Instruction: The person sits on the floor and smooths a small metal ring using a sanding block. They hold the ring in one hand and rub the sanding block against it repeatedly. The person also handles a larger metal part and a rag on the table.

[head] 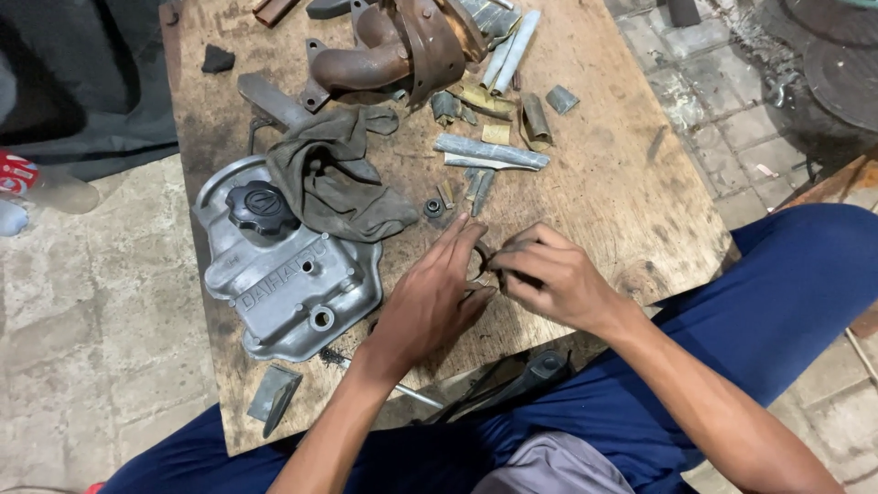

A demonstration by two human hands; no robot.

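Observation:
My left hand [432, 297] and my right hand [549, 274] meet over the near edge of a worn wooden board [604, 192]. Between their fingertips is a small dark ring [479, 265], pinched by the right fingers while the left fingers curl around its other side. The ring is partly hidden by the fingers. A grey metal engine cover [283, 274] with a black round cap [259, 207] lies just left of my left hand.
A dirty grey rag [338, 178] lies over the cover's far end. Rusty pipe parts [393, 46], several metal strips [489, 154], and a small nut [433, 207] fill the board's far half. My blue trouser legs [777, 302] flank the board on a paved floor.

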